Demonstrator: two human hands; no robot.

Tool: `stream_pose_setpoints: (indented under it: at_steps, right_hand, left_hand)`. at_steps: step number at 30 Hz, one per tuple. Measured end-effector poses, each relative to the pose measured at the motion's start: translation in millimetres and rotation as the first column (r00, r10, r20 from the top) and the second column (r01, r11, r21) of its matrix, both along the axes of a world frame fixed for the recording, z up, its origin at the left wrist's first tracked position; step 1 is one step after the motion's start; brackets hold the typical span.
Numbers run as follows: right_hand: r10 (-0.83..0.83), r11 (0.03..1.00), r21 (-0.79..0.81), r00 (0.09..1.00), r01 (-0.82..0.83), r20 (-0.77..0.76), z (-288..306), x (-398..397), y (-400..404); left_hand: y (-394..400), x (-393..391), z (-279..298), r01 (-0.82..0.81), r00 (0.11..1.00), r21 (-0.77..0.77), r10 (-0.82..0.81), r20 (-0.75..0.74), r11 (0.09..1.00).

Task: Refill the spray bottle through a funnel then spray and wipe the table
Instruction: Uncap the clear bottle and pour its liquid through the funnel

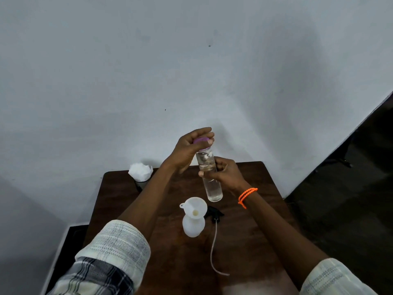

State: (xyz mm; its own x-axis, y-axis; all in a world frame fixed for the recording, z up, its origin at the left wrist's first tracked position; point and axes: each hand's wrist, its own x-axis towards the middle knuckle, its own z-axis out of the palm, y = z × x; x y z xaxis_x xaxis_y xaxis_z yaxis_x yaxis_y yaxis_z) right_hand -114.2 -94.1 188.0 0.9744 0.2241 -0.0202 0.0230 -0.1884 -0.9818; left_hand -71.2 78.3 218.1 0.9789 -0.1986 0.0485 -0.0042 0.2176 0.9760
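Observation:
A clear water bottle (212,186) with a purple cap (201,140) is held up above the dark wooden table (244,241). My right hand (226,173) grips its middle. My left hand (189,147) curls round the purple cap on top. Below them stands a white spray bottle (193,227) with a white funnel (194,206) seated in its neck. The black spray head (215,212) lies on the table just right of it, its thin dip tube (212,252) trailing toward me.
A cup holding white tissue (140,172) stands at the table's far left corner, against the pale wall. The floor drops away dark on the right beyond the table edge.

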Motion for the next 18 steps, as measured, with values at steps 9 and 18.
stream_pose_setpoints:
  at_steps: [9,18]
  right_hand:
    - [0.027,0.999,-0.038,1.000,-0.028,-0.016,-5.8,3.4,0.8]
    - [-0.001,0.998,-0.067,1.000,0.001,0.003,-5.2,10.7,-9.9]
  left_hand:
    - [-3.1,0.2,0.4,-0.033,0.999,0.177,0.033,0.000,0.984]
    - [8.1,2.4,-9.1,-0.037,0.999,0.068,0.039,-0.025,0.997]
